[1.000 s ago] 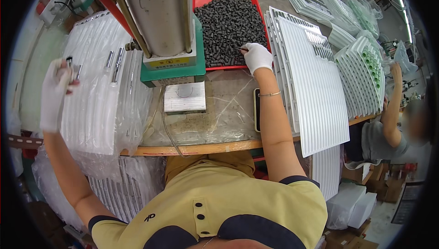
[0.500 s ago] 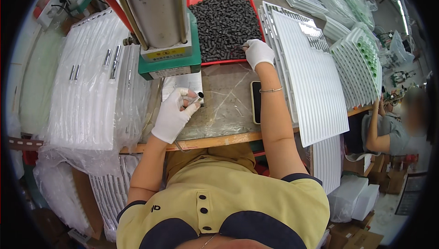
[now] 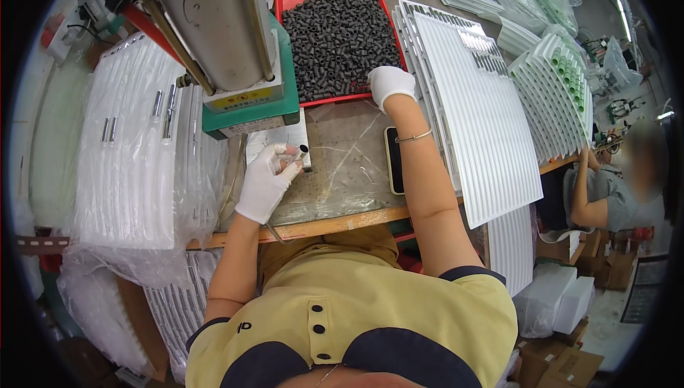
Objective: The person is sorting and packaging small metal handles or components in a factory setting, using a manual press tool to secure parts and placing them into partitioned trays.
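In my gloved left hand (image 3: pixel 265 183) a short shiny metal tube (image 3: pixel 300 153) is pinched between thumb and fingers, its dark open end facing up and away from me. Below that hand's fingertips lies a white sheet or block (image 3: pixel 296 131) on the bench. My gloved right hand (image 3: pixel 393 84) is at the near right corner of a red tray (image 3: pixel 342 100). Its fingers are curled together, and what they hold, if anything, is hidden. Small dark grey cylindrical pieces (image 3: pixel 338 42) are heaped in the tray.
A green-based press (image 3: pixel 253 119) stands beside the tray. A phone (image 3: pixel 394 160) lies by my right forearm. White ribbed trays (image 3: pixel 477 117) are stacked at right, plastic-wrapped ones (image 3: pixel 135 167) at left. Another person (image 3: pixel 605 181) sits at far right. The bench's wooden edge (image 3: pixel 335 223) runs before me.
The view has shifted slightly, so the bench appears a little further left. My right hand has drawn slightly nearer at the tray's corner. My left hand keeps hold of the metal tube.
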